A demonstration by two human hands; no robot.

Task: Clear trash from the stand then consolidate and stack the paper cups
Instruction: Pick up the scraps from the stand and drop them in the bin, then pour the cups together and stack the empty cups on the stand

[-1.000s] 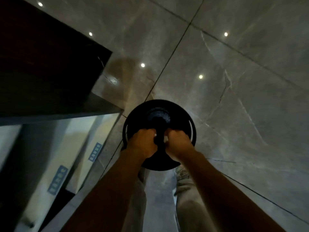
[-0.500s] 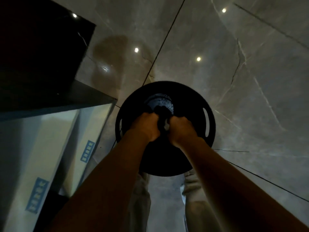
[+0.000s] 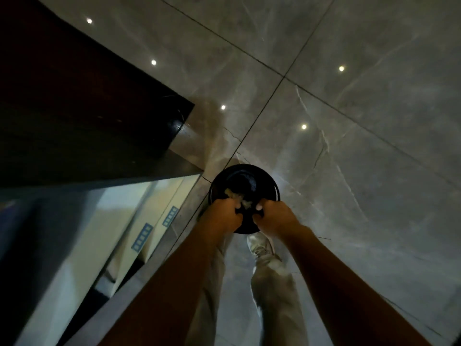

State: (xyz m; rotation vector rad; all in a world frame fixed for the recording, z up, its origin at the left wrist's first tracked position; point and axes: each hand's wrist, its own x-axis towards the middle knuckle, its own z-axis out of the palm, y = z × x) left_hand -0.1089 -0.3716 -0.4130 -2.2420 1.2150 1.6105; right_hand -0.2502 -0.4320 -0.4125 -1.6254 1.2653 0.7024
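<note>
1. The floor (image 3: 374, 171) is glossy grey marble-look tile, mirroring ceiling lights.
2. The round bin (image 3: 270, 186) looks black, smooth, slightly shiny.
3. The trousers (image 3: 274, 283) are pale matt cloth.

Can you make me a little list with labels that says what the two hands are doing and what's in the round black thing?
view: head camera, looking down
left hand: closed on near edge of round black tray
right hand: closed on the same edge
in the tray: pale crumpled scrap, looks like trash
paper cups: none in view
floor: shiny grey tiles
beside it: dark counter, on the person's left
</note>
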